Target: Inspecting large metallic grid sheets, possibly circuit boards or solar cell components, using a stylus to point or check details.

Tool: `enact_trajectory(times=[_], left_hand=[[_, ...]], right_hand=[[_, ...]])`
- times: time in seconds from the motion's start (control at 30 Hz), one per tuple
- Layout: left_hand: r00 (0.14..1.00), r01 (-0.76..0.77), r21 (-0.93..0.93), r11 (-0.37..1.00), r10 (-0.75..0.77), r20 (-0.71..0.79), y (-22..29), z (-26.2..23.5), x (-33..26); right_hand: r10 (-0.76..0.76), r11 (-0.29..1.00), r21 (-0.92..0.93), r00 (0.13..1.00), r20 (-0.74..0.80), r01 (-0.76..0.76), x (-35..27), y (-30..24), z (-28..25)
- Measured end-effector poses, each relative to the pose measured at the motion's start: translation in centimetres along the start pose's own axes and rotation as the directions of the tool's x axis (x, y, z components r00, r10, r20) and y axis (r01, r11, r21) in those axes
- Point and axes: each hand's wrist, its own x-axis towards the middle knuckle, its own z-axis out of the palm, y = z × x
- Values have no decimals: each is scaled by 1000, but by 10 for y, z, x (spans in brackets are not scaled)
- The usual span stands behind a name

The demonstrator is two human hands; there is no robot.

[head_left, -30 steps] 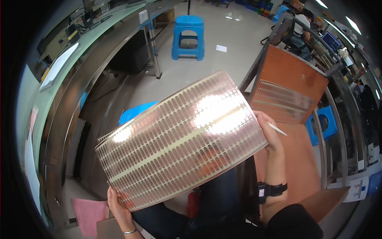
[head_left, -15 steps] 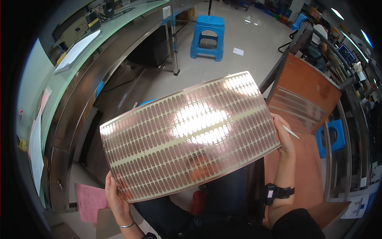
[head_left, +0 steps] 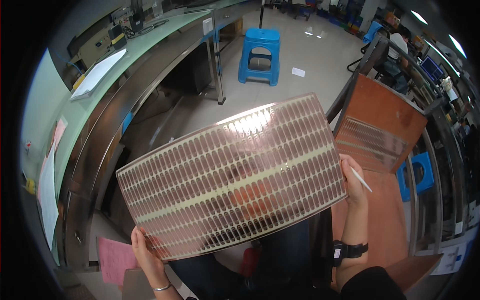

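Note:
Between my hands is a large, shiny copper-coloured circuit board panel (head_left: pixel 235 175), patterned with rows of small elongated shapes and tilted up toward the right. My left hand (head_left: pixel 146 250) grips its lower left corner, the thumb on the front face. At the right edge, my right hand (head_left: pixel 354 180) grips the panel and also keeps a slim white pen-like stick (head_left: pixel 361 179) between its fingers, pointing down to the right. The panel hides part of my lap, and the fingers behind it are out of sight.
On my right stands a reddish-brown board rack (head_left: pixel 385 120), with another patterned panel (head_left: pixel 372 142) leaning in it. A glass-topped bench (head_left: pixel 150 42) curves along the left. Blue stools stand ahead (head_left: pixel 260 55) and at right (head_left: pixel 417 175). A pink sheet (head_left: pixel 116 260) lies low left.
The panel has tipped and shifted slightly left and down, so the bright glare has shrunk and moved to its upper edge. Both hands keep their hold.

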Motion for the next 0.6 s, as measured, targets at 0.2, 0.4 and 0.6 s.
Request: enact_trajectory(times=[0.2,0.4,0.6], left_hand=[[998,-44,70,997,47,-48,-18,-20,9],[999,-8,150,989,16,-51,-16,-6,9],[994,-84,47,995,87,-71,-11,6,1]], right_hand=[[2,998,56,997,80,-7,-6,-7,-4],[-54,994,104,989,139,40,-7,-16,5],[-36,997,79,992,123,26,-8,-20,8]])
